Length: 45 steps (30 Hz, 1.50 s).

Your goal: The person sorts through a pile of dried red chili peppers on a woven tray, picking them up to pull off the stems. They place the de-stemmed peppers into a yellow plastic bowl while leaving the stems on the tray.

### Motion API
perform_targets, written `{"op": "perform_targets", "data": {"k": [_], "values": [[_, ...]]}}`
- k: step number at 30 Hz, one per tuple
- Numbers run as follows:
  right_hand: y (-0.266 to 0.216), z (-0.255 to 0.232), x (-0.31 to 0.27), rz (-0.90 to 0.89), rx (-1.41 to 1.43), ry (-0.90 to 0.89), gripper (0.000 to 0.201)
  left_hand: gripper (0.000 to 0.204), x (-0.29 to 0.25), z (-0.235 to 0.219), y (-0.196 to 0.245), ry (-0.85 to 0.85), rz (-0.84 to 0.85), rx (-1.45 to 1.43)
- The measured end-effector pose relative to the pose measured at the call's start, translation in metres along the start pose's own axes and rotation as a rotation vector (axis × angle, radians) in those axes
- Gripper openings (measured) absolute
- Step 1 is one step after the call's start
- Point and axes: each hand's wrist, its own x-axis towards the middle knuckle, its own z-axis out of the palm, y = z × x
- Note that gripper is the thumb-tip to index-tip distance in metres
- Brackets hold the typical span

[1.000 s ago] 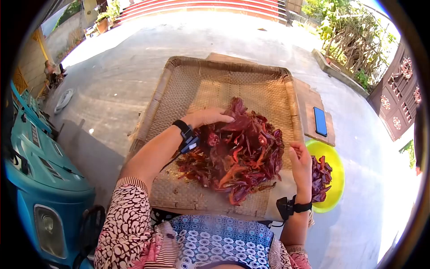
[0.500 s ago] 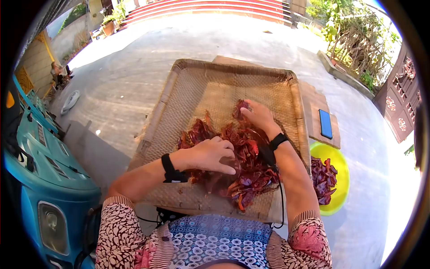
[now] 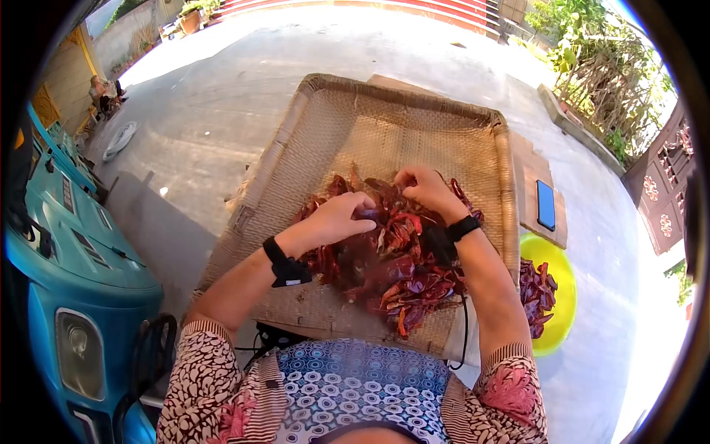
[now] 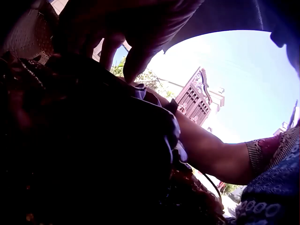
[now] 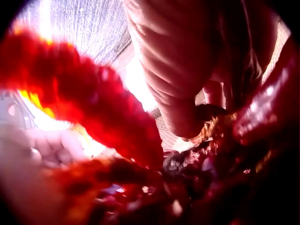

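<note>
A heap of dried red chili peppers (image 3: pixel 403 277) lies in a shallow woven bamboo tray (image 3: pixel 277 174). My left hand (image 3: pixel 336 218) is over the upper left of the heap, with a dark chili between its thumb and fingers. Dark chilies fill much of the left wrist view, below that hand's fingers (image 4: pixel 110 49). At the heap's far side my right hand (image 3: pixel 431 194) has curled fingers and pinches chilies. Up close in the right wrist view, its fingertips reach into the chilies (image 5: pixel 206 159), and a bright red chili (image 5: pixel 101 93) crosses in front.
A yellow-green basin (image 3: pixel 563 296) with more dried chilies stands right of the tray. A blue phone (image 3: pixel 546 205) lies on cardboard (image 3: pixel 529 166) beside the tray. At left is a teal vehicle (image 3: pixel 96 244). A cable (image 3: pixel 466 333) hangs from the right wrist.
My right hand came from the tray's right edge over to the heap and is now at its far side. The left hand drew back, then moved forward again onto the chilies.
</note>
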Motion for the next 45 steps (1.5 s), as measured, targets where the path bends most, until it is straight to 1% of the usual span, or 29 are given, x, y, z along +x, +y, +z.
{"op": "perform_targets", "data": {"k": [1, 4, 5, 8, 9, 12, 13, 16, 17, 18, 20, 21, 24, 26, 29, 30, 31, 32, 34, 35, 36, 37, 38, 40, 41, 42, 43, 45], "values": [[-0.017, 0.001, -0.012, -0.036, 0.078, 0.034, 0.019, 0.034, -0.003, 0.003, 0.003, -0.013, -0.010, -0.017], [-0.048, 0.010, -0.047, 0.072, 0.139, 0.057, 0.018, 0.033, -0.005, 0.006, 0.000, -0.082, -0.023, -0.099], [-0.053, 0.017, -0.057, 0.005, 0.064, 0.095, 0.016, 0.030, -0.008, 0.006, 0.001, -0.070, -0.013, -0.068], [-0.084, 0.026, -0.085, 0.080, 0.077, 0.005, 0.017, 0.028, -0.012, 0.002, 0.011, -0.029, -0.011, -0.017], [-0.083, 0.030, -0.091, 0.026, 0.100, -0.053, 0.020, 0.026, -0.013, 0.003, 0.013, 0.035, -0.016, 0.014], [-0.093, 0.042, -0.104, 0.066, 0.152, 0.190, 0.023, 0.027, -0.013, 0.007, 0.015, 0.083, 0.075, -0.133], [-0.089, 0.044, -0.104, -0.041, 0.000, 0.307, 0.028, 0.026, -0.013, 0.008, 0.019, 0.071, 0.068, -0.174], [-0.100, 0.048, -0.104, -0.117, -0.006, 0.382, 0.032, 0.026, -0.014, 0.010, 0.030, 0.039, 0.054, -0.309], [-0.085, 0.050, -0.102, -0.142, -0.021, 0.311, 0.031, 0.026, -0.014, 0.011, 0.031, 0.030, 0.055, -0.364], [-0.089, 0.048, -0.104, -0.072, 0.132, 0.274, 0.030, 0.026, -0.014, 0.011, 0.033, 0.022, 0.056, -0.421], [-0.098, 0.045, -0.110, 0.070, 0.437, 0.190, 0.027, 0.025, -0.015, 0.007, 0.040, 0.001, -0.027, -0.524], [-0.098, 0.044, -0.111, 0.062, 0.458, 0.203, 0.026, 0.025, -0.016, 0.005, 0.042, -0.010, -0.070, -0.575], [-0.092, 0.040, -0.115, 0.051, 0.534, 0.234, 0.025, 0.025, -0.014, -0.001, 0.043, -0.010, -0.104, -0.636], [-0.086, 0.038, -0.116, 0.067, 0.603, 0.236, 0.026, 0.027, -0.008, 0.001, 0.042, 0.002, -0.109, -0.577], [-0.077, 0.034, -0.118, -0.028, 0.269, 0.441, 0.027, 0.029, 0.005, -0.004, 0.037, 0.051, -0.130, -0.467], [-0.080, 0.027, -0.121, 0.058, 0.265, 0.494, 0.028, 0.031, 0.012, -0.008, 0.034, 0.076, -0.137, -0.426], [-0.079, 0.017, -0.124, 0.028, 0.409, 0.508, 0.027, 0.031, 0.022, -0.010, 0.022, 0.077, -0.116, -0.263], [-0.077, 0.006, -0.130, 0.000, 0.554, 0.518, 0.027, 0.031, 0.029, -0.010, 0.010, 0.097, -0.098, -0.170], [-0.072, -0.011, -0.145, -0.059, 0.792, 0.654, 0.028, 0.031, 0.043, -0.007, -0.012, 0.142, -0.061, 0.015], [-0.068, -0.022, -0.155, -0.133, 0.948, 0.684, 0.030, 0.032, 0.053, -0.004, -0.027, 0.138, -0.024, 0.128], [-0.055, -0.031, -0.162, -0.209, 1.035, 0.737, 0.033, 0.034, 0.066, 0.000, -0.043, 0.136, 0.012, 0.240], [-0.046, -0.039, -0.170, -0.235, 1.209, 0.840, 0.033, 0.035, 0.071, -0.001, -0.041, 0.134, 0.048, 0.353], [-0.037, -0.047, -0.179, -0.386, 1.297, 0.821, 0.032, 0.037, 0.073, -0.001, -0.039, 0.098, -0.035, 0.286], [-0.024, -0.058, -0.192, -0.686, 1.556, 0.739, 0.033, 0.040, 0.068, -0.003, -0.009, 0.022, -0.202, 0.148], [-0.018, -0.062, -0.196, -0.823, 1.596, 0.686, 0.036, 0.040, 0.073, 0.004, -0.024, 0.071, -0.117, 0.223], [-0.012, -0.065, -0.200, -0.958, 1.632, 0.631, 0.038, 0.040, 0.082, 0.016, -0.054, 0.117, -0.033, 0.297], [-0.007, -0.066, -0.204, -0.992, 1.698, 0.583, 0.046, 0.040, 0.088, 0.024, -0.071, 0.161, 0.051, 0.371], [-0.003, -0.064, -0.204, -0.866, 1.704, 0.555, 0.048, 0.038, 0.092, 0.021, -0.072, 0.088, 0.002, 0.399]]}}
